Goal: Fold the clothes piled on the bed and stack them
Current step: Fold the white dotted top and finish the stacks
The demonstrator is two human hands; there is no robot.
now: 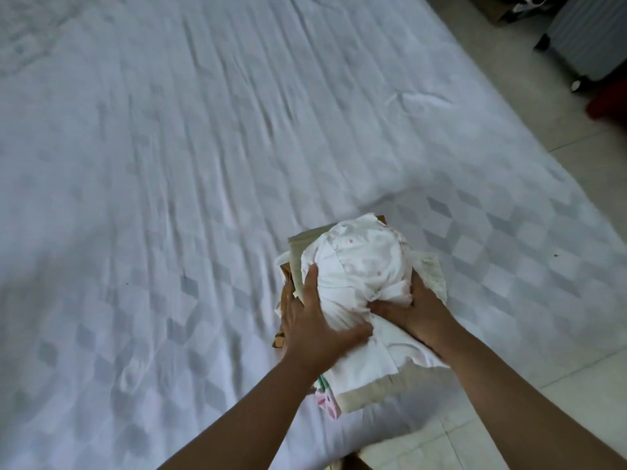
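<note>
Bed (169, 164) is taking up the left and middle of the head view, white checked sheet, wrinkled, nothing lying on the far stretch. Stack of clothes (342, 391) is sitting near the bed's near right corner, close to the edge. Left hand (314, 325) is lying over the stack's left side, fingers mostly straight and spread, thumb reaching across the front, pressing rather than clenching. White spotted garment (359, 266) is bulging on top of the stack, rounded and bunched, not flat. Right hand (412, 312) is gripping the garment's near right side, fingers curled into a twist of cloth. Beige and tan layers are poking out under it, a pink piece (327, 403) sticking out at the bottom front. Tiled floor (559, 418) is running along the right, a grey case (583, 32) standing at top right, blurred.

Judgement: task is looking nearly done, the top piece being settled. Risks: the lump is making the top unstable, so it may be rolling off once released; uneven pressing could be skewing the lower layers; the stack sitting by the edge could be sliding toward the floor.
</note>
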